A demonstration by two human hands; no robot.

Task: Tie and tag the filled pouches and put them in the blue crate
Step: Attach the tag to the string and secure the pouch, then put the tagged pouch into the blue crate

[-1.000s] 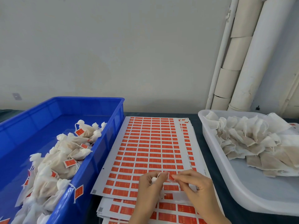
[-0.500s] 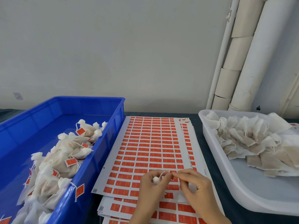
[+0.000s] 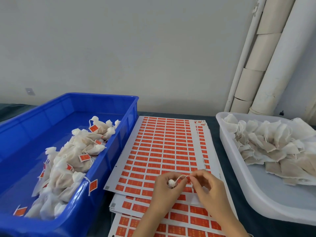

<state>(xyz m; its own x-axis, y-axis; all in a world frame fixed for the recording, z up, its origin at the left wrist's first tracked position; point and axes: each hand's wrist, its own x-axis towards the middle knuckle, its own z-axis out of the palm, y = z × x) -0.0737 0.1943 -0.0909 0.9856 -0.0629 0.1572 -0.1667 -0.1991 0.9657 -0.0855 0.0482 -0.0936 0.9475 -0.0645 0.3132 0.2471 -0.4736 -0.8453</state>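
A small white fabric pouch point(image 3: 171, 183), gathered into a bunched neck, is held in the curled fingers of the left hand point(image 3: 162, 190), low in the centre of the view and just above the sheets of labels. A thin white drawstring point(image 3: 181, 176) is seen running from the pouch's neck to the right, where its end is pinched between the thumb and fingertips of the right hand point(image 3: 209, 191). Whether a label is also caught in that pinch cannot be told against the red print beneath. Both hands are kept close together, with only the short string between them.

Under the hands, a stack of white paper sheets printed with rows of small red rectangular labels point(image 3: 164, 147) is laid flat on the dark cloth-covered bench point(image 3: 215, 151); the lower sheets are fanned out towards the near edge.

To the left, touching the sheets' edge, a deep blue plastic crate point(image 3: 109, 97) is set. A heap of tied white pouches with red tags point(image 3: 73, 161) is piled along its right-hand side, and one red tag point(image 3: 93, 185) is left hanging over the rim on its string.

To the right, a shallow white plastic tray point(image 3: 222, 134) is placed, in which loose, untied pouches point(image 3: 273, 142) are heaped towards the far end.

Behind the tray, pale pipes wrapped in beige sleeving point(image 3: 266, 65) are seen rising against a plain grey-white wall point(image 3: 136, 48).
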